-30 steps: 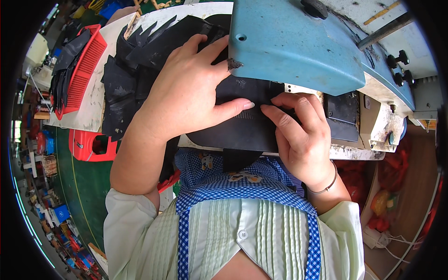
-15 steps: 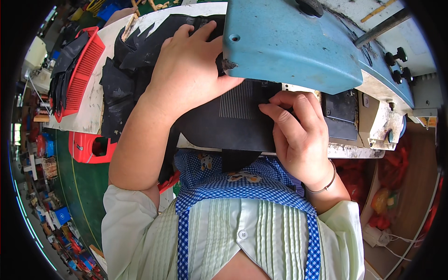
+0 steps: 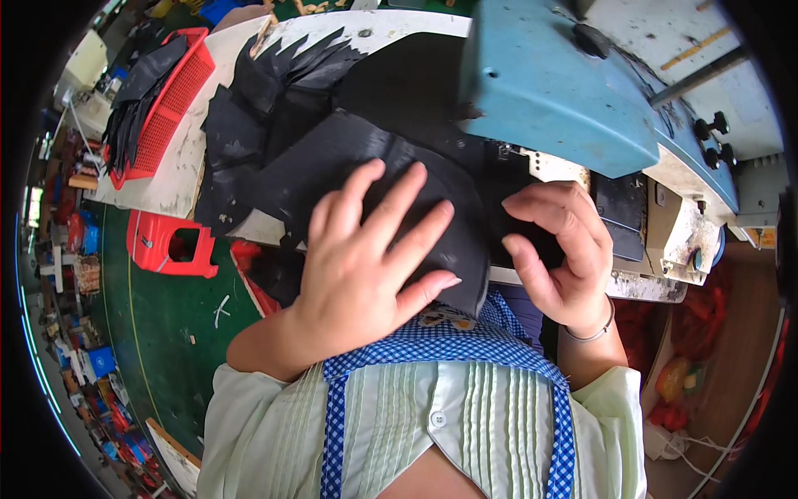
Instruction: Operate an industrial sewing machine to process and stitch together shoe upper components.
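Note:
A black sheet piece (image 3: 324,158), leather-like and smooth, lies across the work surface and hangs over its near edge. My left hand (image 3: 357,258) rests on it with the fingers spread. To the right of the piece, my right hand (image 3: 569,249) is raised with fingers curved and thumb apart; nothing shows between them. Ahead of it stands a blue machine head (image 3: 557,91), whose working part is mostly hidden beneath the cover. Another black sheet (image 3: 407,75) lies beyond, running toward the machine.
Several black cut pieces (image 3: 249,100) are piled at the left of the white table (image 3: 391,23). Behind them, a red basket (image 3: 170,100) holds more black pieces. A red stool (image 3: 162,241) stands on the green floor. Black knobs (image 3: 715,125) project from the machine's right side.
My left hand has come back from the far side and now lies flat on a black piece nearer me. The right hand's fingers have opened. The ribbed patch is now covered.

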Demonstrator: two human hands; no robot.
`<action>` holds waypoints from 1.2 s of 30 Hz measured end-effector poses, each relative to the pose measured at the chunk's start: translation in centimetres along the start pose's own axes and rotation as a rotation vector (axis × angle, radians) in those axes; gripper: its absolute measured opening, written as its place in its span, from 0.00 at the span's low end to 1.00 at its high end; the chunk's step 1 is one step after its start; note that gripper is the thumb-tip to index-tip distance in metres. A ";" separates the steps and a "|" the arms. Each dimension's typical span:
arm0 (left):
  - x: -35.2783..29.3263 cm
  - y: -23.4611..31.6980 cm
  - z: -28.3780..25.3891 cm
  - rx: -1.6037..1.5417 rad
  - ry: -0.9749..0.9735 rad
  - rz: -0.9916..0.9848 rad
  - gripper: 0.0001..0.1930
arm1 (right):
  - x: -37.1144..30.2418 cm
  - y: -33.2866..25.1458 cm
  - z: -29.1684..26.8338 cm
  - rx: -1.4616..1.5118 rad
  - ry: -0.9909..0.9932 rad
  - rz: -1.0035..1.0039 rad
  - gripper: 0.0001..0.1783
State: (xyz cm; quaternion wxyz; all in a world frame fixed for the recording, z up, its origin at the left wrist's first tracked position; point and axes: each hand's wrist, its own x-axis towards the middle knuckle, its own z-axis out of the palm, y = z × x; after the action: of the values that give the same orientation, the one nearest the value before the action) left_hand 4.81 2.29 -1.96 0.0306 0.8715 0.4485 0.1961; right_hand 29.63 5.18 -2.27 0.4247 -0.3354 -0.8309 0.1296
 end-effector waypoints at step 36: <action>5.0 -11.3 3.1 -0.632 0.429 -0.143 0.04 | -0.6 -3.6 3.1 -0.357 -0.292 -0.253 0.25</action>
State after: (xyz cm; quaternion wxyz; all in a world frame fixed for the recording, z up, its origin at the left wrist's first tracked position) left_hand -0.13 13.31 -5.83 0.2167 0.7247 0.4220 0.4997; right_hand 25.79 2.30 -2.70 0.2470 -0.2763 -0.9284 -0.0259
